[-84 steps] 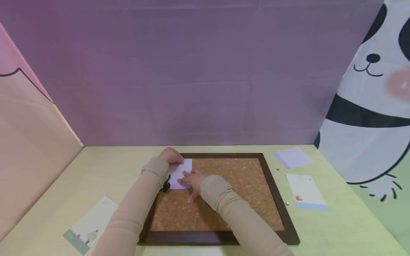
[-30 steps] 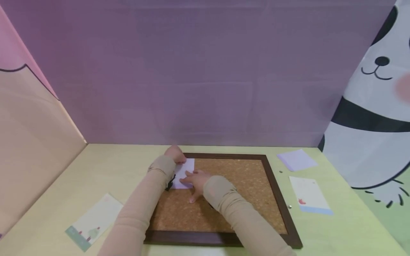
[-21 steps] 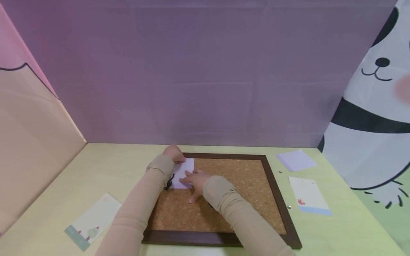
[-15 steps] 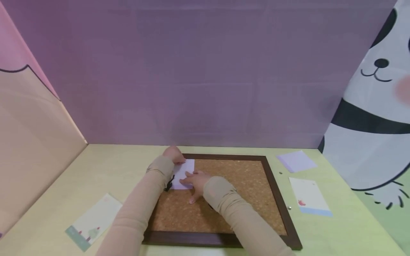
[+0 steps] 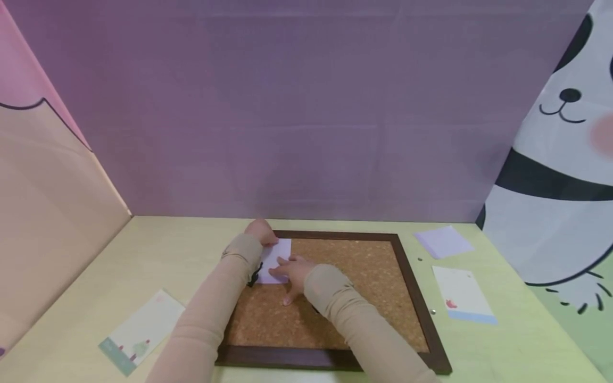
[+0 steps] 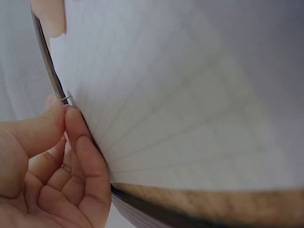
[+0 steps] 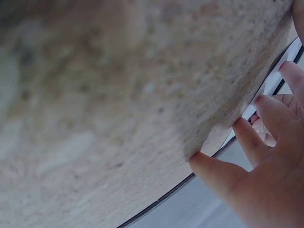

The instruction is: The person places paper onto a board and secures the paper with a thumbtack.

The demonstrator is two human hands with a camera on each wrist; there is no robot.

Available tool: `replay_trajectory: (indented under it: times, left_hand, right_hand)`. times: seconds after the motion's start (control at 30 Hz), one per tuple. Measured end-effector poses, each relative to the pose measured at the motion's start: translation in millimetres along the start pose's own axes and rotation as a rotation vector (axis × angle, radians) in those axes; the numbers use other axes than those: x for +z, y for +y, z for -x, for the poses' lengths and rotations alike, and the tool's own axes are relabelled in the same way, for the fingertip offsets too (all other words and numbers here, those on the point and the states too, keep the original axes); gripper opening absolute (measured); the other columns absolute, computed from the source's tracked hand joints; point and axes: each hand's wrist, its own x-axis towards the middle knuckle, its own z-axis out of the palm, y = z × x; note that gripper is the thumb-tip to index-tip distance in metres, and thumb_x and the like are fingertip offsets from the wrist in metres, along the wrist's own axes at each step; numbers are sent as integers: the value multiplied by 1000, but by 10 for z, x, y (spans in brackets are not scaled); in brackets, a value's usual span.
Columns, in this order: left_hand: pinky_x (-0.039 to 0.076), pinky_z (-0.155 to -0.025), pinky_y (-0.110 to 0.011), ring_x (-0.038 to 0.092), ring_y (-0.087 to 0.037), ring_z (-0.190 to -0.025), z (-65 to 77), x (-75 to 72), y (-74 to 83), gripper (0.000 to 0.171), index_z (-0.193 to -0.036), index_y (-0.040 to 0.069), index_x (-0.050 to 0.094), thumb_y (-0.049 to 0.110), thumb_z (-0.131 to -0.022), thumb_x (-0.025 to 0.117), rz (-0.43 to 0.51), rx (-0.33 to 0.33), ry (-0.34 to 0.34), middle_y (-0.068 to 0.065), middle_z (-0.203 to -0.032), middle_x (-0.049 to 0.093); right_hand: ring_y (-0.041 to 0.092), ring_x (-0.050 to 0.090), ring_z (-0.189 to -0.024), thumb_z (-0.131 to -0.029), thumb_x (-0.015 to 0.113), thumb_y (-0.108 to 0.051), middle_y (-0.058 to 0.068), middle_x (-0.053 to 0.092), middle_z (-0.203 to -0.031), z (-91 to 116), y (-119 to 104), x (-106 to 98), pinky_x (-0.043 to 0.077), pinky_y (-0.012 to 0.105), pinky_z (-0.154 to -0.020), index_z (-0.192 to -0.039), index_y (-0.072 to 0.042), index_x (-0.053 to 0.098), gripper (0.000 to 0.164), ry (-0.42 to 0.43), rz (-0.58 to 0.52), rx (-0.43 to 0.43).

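A framed cork board (image 5: 354, 298) lies on the table, with a pale lilac sheet of paper (image 5: 270, 263) at its far left corner. My left hand (image 5: 261, 232) is at the sheet's far edge. In the left wrist view its thumb and forefinger pinch a thumbtack (image 6: 65, 98); the thin metal point shows against the ruled sheet, but the head is hidden by the fingers. My right hand (image 5: 294, 272) spreads its fingers over the sheet's right side and the cork. The right wrist view shows its fingertips (image 7: 197, 159) resting on the surface.
Right of the board lie a lilac paper square (image 5: 444, 242), a white card with a blue edge (image 5: 462, 292) and two small tacks, one a silver tack (image 5: 433, 311). A card with a green edge (image 5: 143, 330) lies at the left. A purple backdrop (image 5: 306, 117) stands behind.
The head view has shifted slightly. Over the last few seconds my left hand has turned a little at the sheet's far edge; my right hand and the sheet keep their places.
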Motion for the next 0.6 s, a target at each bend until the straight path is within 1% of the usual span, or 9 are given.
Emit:
replay_trajectory:
  times: [0.17, 0.33, 0.5, 0.6]
  left_hand:
    - [43, -65, -24, 52, -18, -72, -11, 16, 5, 28, -64, 9, 55, 25, -82, 71, -6, -14, 4, -3, -69, 53]
    - [45, -67, -25, 53, -19, -72, -42, 28, -9, 28, -64, 8, 57, 24, -82, 71, -11, -6, 6, -4, -69, 55]
    - [49, -74, -28, 55, -20, -76, -46, 34, -27, 22, -75, 4, 66, 24, -82, 71, -6, 5, 17, -6, -76, 61]
    - [50, -78, -29, 56, -20, -77, -27, 29, -30, 22, -80, 2, 68, 24, -82, 71, 1, 13, 21, -8, -80, 63]
  right_hand:
    - [27, 24, -142, -72, 79, -39, -3, 25, -156, -7, 7, 14, 26, 43, -114, -142, -30, 43, 79, 3, 9, 2]
    - [28, 24, -142, -72, 79, -39, -3, 26, -156, -17, 11, 14, 26, 44, -115, -142, -30, 43, 79, 6, 12, -3]
    - [28, 24, -142, -71, 79, -38, -2, 27, -155, -26, 15, 26, 26, 44, -114, -141, -29, 44, 79, 14, 4, -12]
    - [28, 23, -143, -72, 79, -37, -2, 26, -156, -18, 4, 23, 26, 42, -115, -141, -29, 44, 78, 7, 2, -12]
